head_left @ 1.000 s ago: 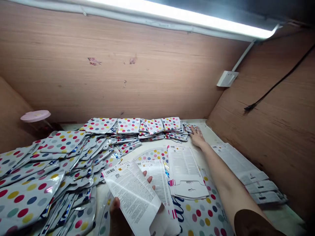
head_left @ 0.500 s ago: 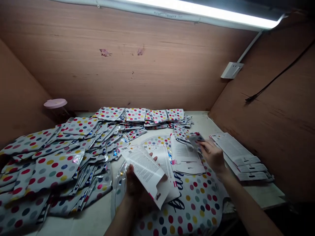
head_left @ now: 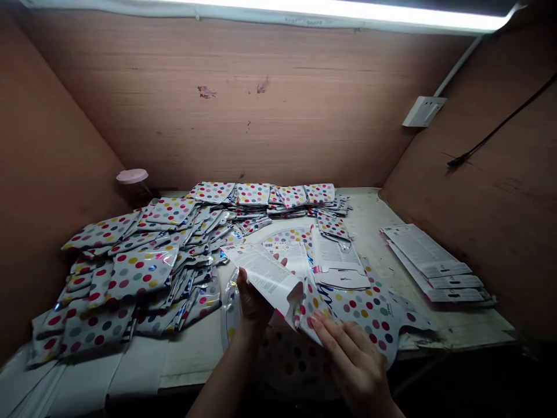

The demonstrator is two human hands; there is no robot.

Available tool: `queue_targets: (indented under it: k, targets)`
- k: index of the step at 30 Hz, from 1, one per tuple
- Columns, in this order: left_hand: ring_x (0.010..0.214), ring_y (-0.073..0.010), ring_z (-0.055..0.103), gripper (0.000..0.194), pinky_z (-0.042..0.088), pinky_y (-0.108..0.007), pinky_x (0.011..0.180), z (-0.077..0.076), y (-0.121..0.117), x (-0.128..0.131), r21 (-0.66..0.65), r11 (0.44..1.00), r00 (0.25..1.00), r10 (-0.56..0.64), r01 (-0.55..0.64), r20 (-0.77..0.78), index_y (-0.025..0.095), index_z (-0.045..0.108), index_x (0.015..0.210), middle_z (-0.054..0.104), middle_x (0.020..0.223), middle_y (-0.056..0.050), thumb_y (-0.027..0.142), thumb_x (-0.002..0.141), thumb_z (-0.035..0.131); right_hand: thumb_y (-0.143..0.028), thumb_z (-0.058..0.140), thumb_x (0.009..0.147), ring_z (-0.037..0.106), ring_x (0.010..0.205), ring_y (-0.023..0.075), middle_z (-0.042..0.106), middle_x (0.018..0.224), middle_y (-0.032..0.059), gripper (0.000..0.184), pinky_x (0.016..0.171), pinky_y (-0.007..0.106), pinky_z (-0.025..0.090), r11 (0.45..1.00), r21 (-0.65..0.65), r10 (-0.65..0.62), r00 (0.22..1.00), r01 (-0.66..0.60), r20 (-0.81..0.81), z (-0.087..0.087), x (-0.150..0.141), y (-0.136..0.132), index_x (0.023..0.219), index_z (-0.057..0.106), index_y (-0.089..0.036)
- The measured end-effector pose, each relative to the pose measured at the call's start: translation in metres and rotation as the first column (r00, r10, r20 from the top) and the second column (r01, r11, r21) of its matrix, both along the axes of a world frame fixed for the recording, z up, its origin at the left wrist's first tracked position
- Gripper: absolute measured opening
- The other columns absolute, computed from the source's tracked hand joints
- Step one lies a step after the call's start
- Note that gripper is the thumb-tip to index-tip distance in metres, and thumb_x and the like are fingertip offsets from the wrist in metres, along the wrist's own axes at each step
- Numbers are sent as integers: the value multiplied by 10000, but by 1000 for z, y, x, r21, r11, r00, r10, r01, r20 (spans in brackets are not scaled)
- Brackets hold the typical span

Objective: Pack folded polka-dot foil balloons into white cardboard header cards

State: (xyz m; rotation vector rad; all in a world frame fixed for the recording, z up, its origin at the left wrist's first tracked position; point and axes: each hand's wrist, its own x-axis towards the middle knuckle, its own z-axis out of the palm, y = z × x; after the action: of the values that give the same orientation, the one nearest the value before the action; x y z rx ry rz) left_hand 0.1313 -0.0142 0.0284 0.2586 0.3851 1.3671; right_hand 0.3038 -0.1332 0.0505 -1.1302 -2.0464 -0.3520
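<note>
Carton (head_left: 266, 277) clasped in left hand (head_left: 255, 303); right hand (head_left: 357, 355) on pouch (head_left: 308, 307), grip unclear.

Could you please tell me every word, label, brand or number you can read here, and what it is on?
No whole word is readable.
Card in the left hand: printed text, too small.
Cards in the middle and at right: fine print, too small.
Large dotted sheet: dark blue script, partly covered.
Pale conduit: faint marking, blurred.
</note>
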Motion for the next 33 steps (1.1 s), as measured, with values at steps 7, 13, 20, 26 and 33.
queue_targets:
  k: [7,13,20,26,33]
  targets:
    - [1292,-383,467,827,396,-548,1033,3,-13,-2,1,1000,999,-27,27,-30,216,428,1416,582,1336,-141,687,750,560,-65,389,923,667,770,214,706,1142,87,545,673,342,504,995,-39,98,995,-97,24,11,5,-11,1455,394,-181]
    - [1239,-400,513,812,402,-568,1018,5,-23,-3,3,994,990,-109,110,-89,179,489,1374,623,1274,-159,697,750,539,-57,421,909,632,802,244,719,1093,132,414,672,372,479,999,-35,9,988,-3,152,20,-5,-2,1275,601,-128]
    - [1234,-406,513,773,444,-571,975,15,-26,0,-59,998,991,-35,28,-126,198,544,1319,651,1222,-145,711,740,536,-20,416,874,599,719,218,724,965,142,368,599,334,430,990,-138,7,967,30,255,28,-16,-7,1130,668,-99]
    - [1223,-394,530,748,457,-553,966,22,-32,3,-114,993,994,-34,22,-100,198,539,1323,649,1229,-136,705,773,514,-33,441,838,590,687,216,709,852,123,344,597,323,438,978,-205,7,967,47,254,33,-26,-9,1068,685,-111]
    - [1260,-382,500,791,397,-556,1028,17,-34,8,-79,997,998,12,-17,-62,227,465,1391,588,1335,-135,702,762,529,-36,467,842,642,798,236,715,1025,169,338,686,343,530,991,-107,-78,996,82,41,17,-54,-15,1115,665,-53]
